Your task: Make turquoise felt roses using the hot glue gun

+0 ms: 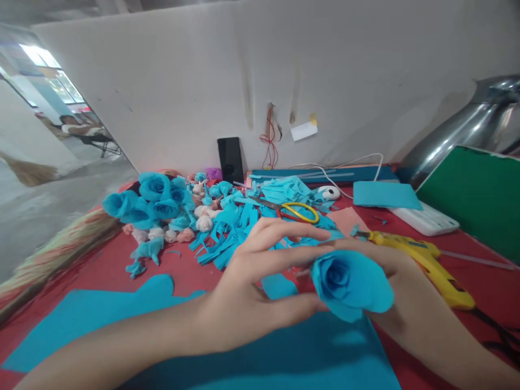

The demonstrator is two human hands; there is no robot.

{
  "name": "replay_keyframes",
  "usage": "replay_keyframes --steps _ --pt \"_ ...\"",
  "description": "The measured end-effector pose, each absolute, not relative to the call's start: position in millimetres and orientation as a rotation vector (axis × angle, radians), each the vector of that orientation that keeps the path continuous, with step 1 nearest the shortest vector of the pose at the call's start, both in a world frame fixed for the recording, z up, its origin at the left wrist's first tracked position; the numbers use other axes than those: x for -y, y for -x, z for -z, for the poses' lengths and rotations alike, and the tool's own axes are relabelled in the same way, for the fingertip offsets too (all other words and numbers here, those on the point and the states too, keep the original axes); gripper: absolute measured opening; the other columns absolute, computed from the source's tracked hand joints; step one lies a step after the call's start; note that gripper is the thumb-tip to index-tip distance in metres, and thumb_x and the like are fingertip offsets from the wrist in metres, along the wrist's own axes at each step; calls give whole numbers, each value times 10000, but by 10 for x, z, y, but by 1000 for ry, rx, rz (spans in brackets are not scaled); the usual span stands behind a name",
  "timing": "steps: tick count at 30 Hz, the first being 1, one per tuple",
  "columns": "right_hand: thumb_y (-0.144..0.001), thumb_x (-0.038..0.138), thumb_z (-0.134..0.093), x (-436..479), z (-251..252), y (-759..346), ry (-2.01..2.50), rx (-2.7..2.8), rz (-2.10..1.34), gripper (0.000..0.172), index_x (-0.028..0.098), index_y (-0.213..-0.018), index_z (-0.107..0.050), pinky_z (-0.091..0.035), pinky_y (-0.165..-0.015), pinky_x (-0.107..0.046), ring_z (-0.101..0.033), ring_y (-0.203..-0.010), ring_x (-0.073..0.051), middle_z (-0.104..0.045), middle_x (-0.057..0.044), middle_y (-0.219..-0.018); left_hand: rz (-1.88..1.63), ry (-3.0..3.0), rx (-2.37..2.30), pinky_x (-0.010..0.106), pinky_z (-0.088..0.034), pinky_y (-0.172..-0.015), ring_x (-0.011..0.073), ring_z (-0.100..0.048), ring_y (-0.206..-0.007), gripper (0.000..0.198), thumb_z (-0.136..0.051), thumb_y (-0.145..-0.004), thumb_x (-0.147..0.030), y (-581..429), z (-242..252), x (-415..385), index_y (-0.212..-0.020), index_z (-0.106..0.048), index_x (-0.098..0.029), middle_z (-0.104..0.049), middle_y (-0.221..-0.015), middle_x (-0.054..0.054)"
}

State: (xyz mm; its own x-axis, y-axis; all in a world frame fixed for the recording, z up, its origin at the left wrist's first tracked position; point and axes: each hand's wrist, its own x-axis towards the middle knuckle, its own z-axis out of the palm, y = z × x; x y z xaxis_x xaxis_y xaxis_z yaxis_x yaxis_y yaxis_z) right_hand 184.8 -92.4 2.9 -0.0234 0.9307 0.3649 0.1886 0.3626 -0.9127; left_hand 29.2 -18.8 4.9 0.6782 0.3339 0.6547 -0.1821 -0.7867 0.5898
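Between my two hands is a blue paper rose (347, 284), its spiral centre facing me and one wide petal flaring to the right. My left hand (252, 287) grips the flower's left side, thumb below and fingers above. From behind and to the right, my right hand (392, 271) holds the same rose; the petals hide most of its fingers. Under my forearms lie large blue paper sheets (260, 352). A small rounded blue petal piece (279, 286) shows past my left thumb. Scissors with yellow handles (300, 212) rest on paper scraps just beyond my hands.
A bunch of finished blue roses (154, 197) stands at left, near small pink and blue flowers (203, 222). Shredded blue strips (231, 233) cover the middle. At right are a yellow glue gun (422, 260), a white box (426, 218) and a green board (479, 200). A phone (230, 160) leans behind.
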Motion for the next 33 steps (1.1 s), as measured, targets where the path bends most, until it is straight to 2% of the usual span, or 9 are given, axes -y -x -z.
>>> replay_keyframes --steps 4,7,13,18,20,23,27,30,33 --pt "-705 19 -532 939 73 -1851 1050 1570 -765 515 461 -958 -608 -492 -599 -77 -622 -679 -62 -651 157 -763 -1105 -2287 -112 271 -389 -864 156 -547 -933 286 -702 -680 -194 -297 -39 180 -952 -636 -135 -613 -1056 64" --pt "-686 19 -546 961 87 -1842 1045 1571 -732 461 422 -893 -629 -491 -595 -85 -622 -661 -72 -653 148 -736 -1129 -2301 -82 289 -371 -887 165 -566 -930 270 -711 -666 -186 -296 -42 162 -917 -636 -120 -623 -1033 84" --pt "-652 -20 -524 970 3 -1809 1086 1485 -708 448 353 -861 -655 -509 -559 -111 -653 -642 -104 -687 105 -816 -1096 -2329 -63 328 -336 -938 164 -579 -892 279 -704 -657 -181 -296 -55 163 -917 -613 -134 -622 -1013 80" --pt "-691 31 -512 990 45 -1808 1148 1573 -648 503 440 -975 -585 -493 -588 -106 -644 -693 -87 -671 142 -859 -1090 -2330 -92 321 -365 -898 157 -583 -869 295 -688 -634 -114 -287 -63 185 -913 -602 -158 -619 -1006 57" --pt "-733 70 -528 989 45 -1808 1178 1592 -694 417 417 -956 -581 -490 -617 -106 -638 -740 -86 -665 137 -874 -1087 -2327 -118 323 -372 -891 156 -592 -848 268 -674 -635 -101 -282 -73 186 -887 -608 -164 -636 -971 52" --pt "-739 99 -541 974 33 -1807 1216 1597 -716 283 320 -907 -596 -489 -649 -123 -627 -765 -106 -664 89 -856 -1092 -2314 -133 342 -364 -907 153 -602 -795 232 -665 -635 -113 -275 -84 183 -854 -615 -170 -662 -880 37" --pt "-754 107 -538 972 54 -1805 1316 1606 -786 217 273 -873 -612 -488 -581 -130 -610 -710 -115 -648 58 -789 -1115 -2283 -158 349 -371 -905 148 -609 -749 210 -632 -639 -77 -276 -81 180 -826 -618 -170 -676 -819 31" --pt "-772 139 -532 989 83 -1800 1318 1591 -742 200 297 -851 -625 -490 -548 -129 -603 -663 -105 -648 69 -789 -1119 -2228 -199 369 -364 -921 170 -615 -757 253 -688 -646 -164 -286 -80 172 -890 -616 -163 -682 -826 45" --pt "-752 141 -553 998 80 -1792 1281 1575 -705 204 308 -835 -636 -499 -583 -136 -610 -672 -107 -659 78 -803 -1063 -2189 -197 371 -325 -970 194 -614 -837 383 -728 -636 -257 -289 -88 154 -984 -606 -154 -682 -938 69"
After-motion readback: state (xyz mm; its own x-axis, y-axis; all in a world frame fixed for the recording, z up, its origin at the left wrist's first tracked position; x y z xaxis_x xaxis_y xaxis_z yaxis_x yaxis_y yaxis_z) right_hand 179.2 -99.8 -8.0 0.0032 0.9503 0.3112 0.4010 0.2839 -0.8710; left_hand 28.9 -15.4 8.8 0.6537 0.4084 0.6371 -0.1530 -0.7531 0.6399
